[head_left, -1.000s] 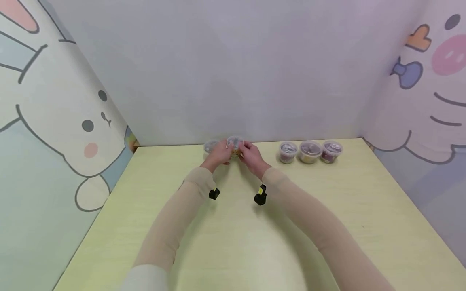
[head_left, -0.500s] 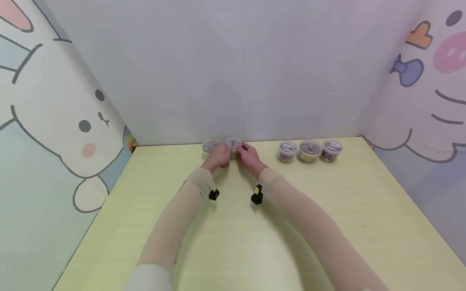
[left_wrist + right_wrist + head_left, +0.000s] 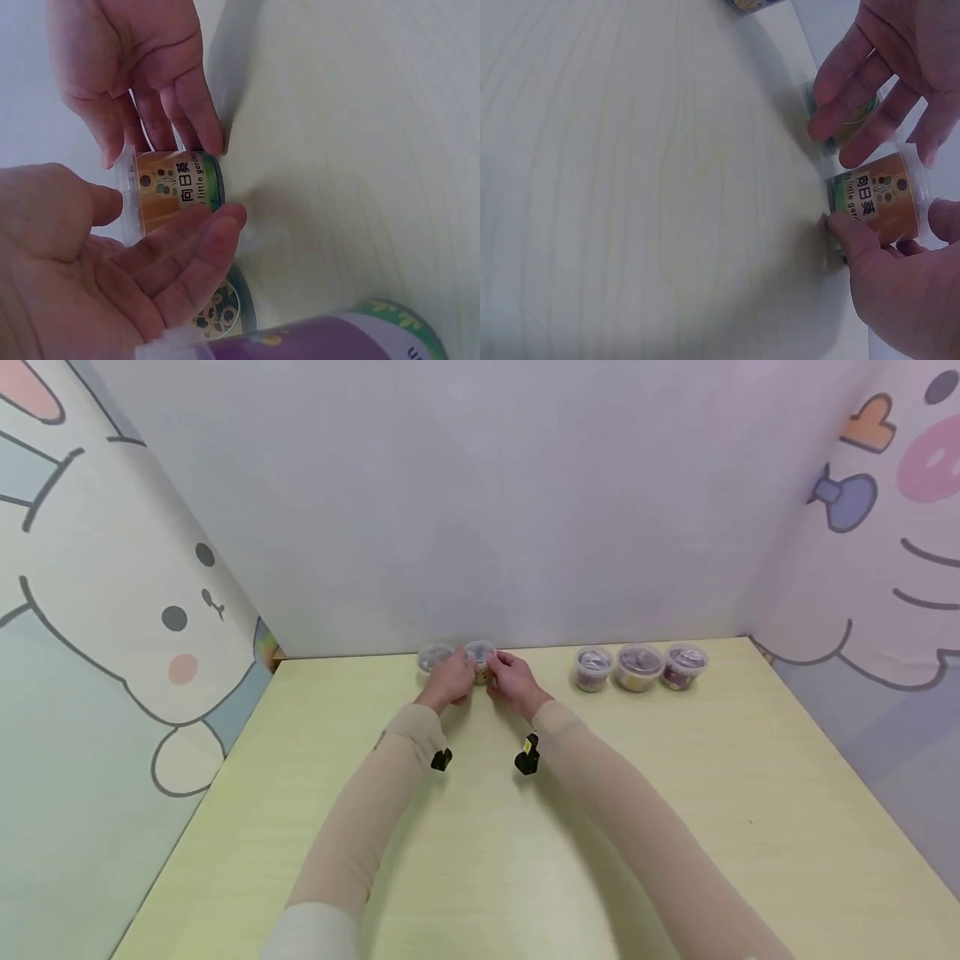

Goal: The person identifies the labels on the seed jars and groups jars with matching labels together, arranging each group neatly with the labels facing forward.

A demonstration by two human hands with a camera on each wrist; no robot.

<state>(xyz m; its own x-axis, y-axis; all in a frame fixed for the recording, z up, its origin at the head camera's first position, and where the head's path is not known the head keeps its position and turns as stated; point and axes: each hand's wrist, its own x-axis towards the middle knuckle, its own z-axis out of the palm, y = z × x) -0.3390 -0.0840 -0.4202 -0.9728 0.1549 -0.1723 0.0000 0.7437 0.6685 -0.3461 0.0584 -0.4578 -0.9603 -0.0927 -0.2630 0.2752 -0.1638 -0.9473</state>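
A small lidded plastic tub (image 3: 481, 653) with an orange label (image 3: 889, 199) stands between both hands at the back of the table, by the wall. My right hand (image 3: 516, 682) holds its right side, thumb by the lid rim and fingers round the base. The left hand (image 3: 112, 247) lies along the opposite side; its fingers are fairly straight, and its thumb is at the lid. Just left of it is another clear-lidded tub (image 3: 433, 656), partly behind the left hand. A purple-labelled tub (image 3: 322, 337) fills the bottom of the left wrist view.
Three more lidded tubs stand in a row to the right along the back: a small one (image 3: 593, 670), a wider yellowish one (image 3: 639, 668) and a purple one (image 3: 683, 667). A pale wall (image 3: 480, 527) rises behind the yellow-green table (image 3: 480, 843).
The orange-labelled tub has shifted slightly left and sits between the hands. The right hand moved a little left with it. The tubs on the right stay in place.
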